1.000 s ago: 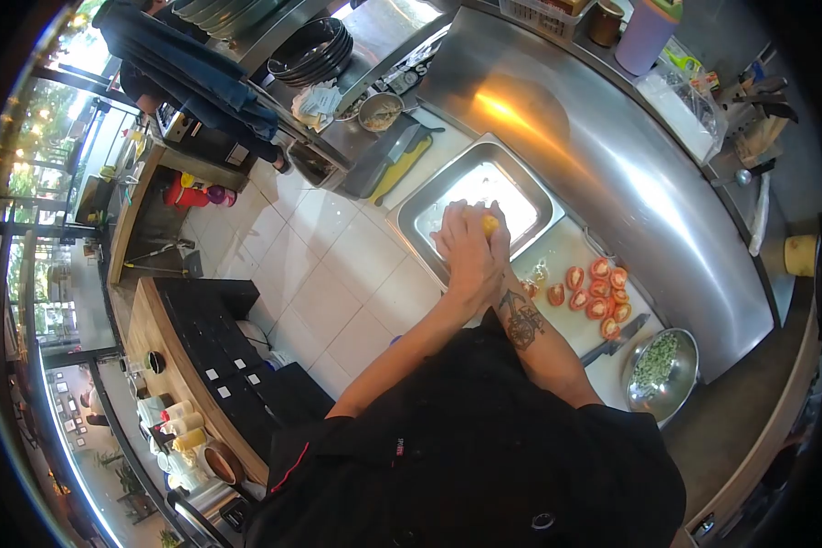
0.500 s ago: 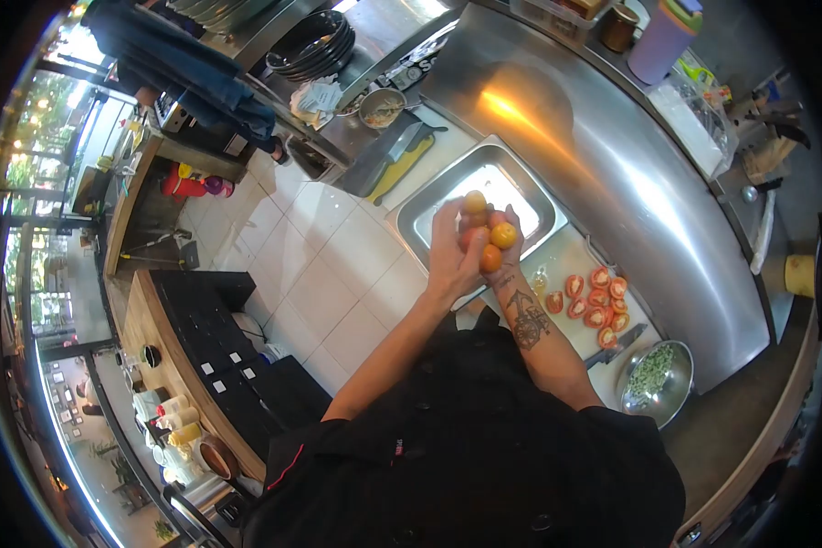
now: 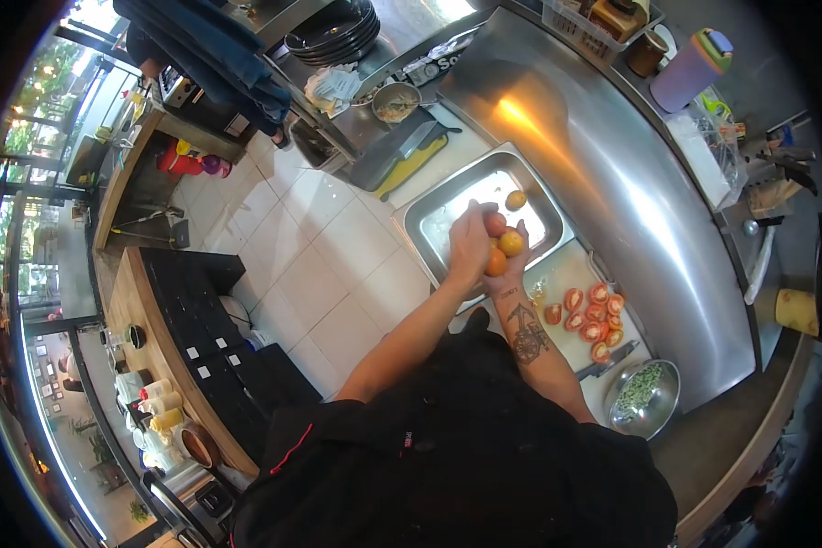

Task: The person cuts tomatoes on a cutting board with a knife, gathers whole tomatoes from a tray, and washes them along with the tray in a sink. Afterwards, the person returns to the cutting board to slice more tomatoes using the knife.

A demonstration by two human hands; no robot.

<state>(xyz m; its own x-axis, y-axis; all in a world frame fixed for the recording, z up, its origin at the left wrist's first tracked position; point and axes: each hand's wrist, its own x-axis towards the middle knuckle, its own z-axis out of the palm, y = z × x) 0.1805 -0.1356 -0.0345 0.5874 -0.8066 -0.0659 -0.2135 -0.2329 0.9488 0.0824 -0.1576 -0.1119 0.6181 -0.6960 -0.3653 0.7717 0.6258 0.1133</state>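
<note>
Over the metal tray (image 3: 409,216), my left hand (image 3: 468,242) and my right hand (image 3: 506,282) come together around several whole tomatoes (image 3: 511,242), orange to red. Both hands are closed in a cup, the left pressing from the side and the right supporting from beneath. Some of the fruit may be hidden behind the fingers. A single yellow-orange tomato (image 3: 516,200) is apart from the hands, at the tray's far side; whether it rests on the bottom I cannot tell. Right of the tray, halved tomatoes (image 3: 595,321) lie on a pale cutting board (image 3: 566,265).
A knife (image 3: 607,360) lies by the halves, near a steel bowl (image 3: 667,402) of chopped greens. Beyond the tray are another knife (image 3: 417,140) on a dark and yellow mat (image 3: 406,169) and a small metal bowl (image 3: 396,103). A purple bottle (image 3: 688,75) stands on the back ledge.
One yellow-orange tomato has left my hands and now shows farther off over the tray. My hands have tipped slightly and hold fewer tomatoes. The view has shifted a little.
</note>
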